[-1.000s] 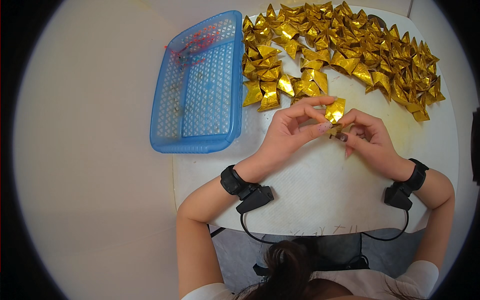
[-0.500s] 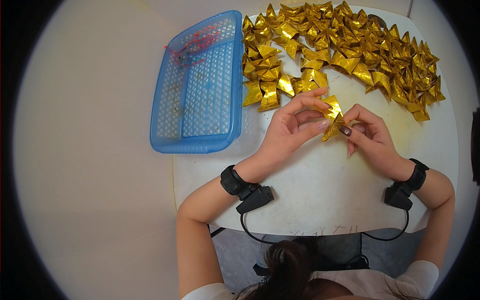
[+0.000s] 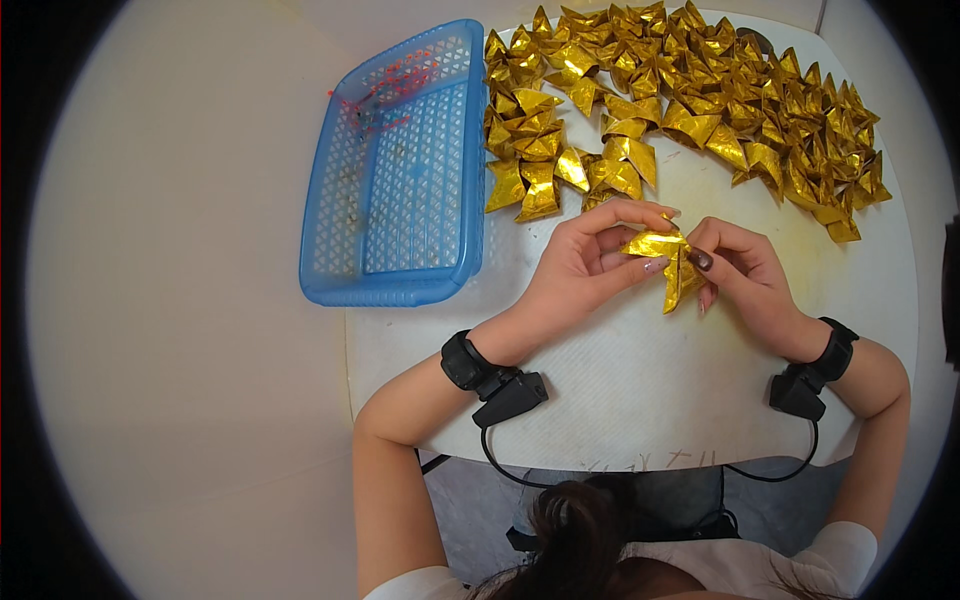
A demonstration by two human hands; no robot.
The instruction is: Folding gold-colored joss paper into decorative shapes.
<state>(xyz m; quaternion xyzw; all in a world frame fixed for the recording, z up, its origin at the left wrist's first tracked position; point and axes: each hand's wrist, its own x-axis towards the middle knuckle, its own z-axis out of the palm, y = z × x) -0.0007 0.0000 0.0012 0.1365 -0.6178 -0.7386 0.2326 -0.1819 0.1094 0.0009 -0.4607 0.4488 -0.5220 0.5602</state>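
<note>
Between my two hands is a piece of folded gold foil paper [image 3: 672, 262], creased into a pointed, angled shape with one tip hanging toward me. The thumb and fingers of my left hand [image 3: 603, 258] pinch its left and upper part. On its right side my right hand [image 3: 745, 265] grips it between thumb and curled fingers. Just beyond my hands lies a large pile of gold foil paper ingots [image 3: 700, 95], folded with pointed ends. The nearest ingots [image 3: 615, 172] sit close to my left fingertips.
A blue plastic basket [image 3: 470, 200] with perforated sides stands on the left, a few red and dark bits inside. All rests on a white table [image 3: 600, 400] with a rounded edge. Black bands with small boxes [image 3: 508, 398] and cables are strapped to both wrists.
The foil piece has turned in my hands, and one tip now points toward me. My left fingers have come down over its upper part, while my right hand has barely shifted.
</note>
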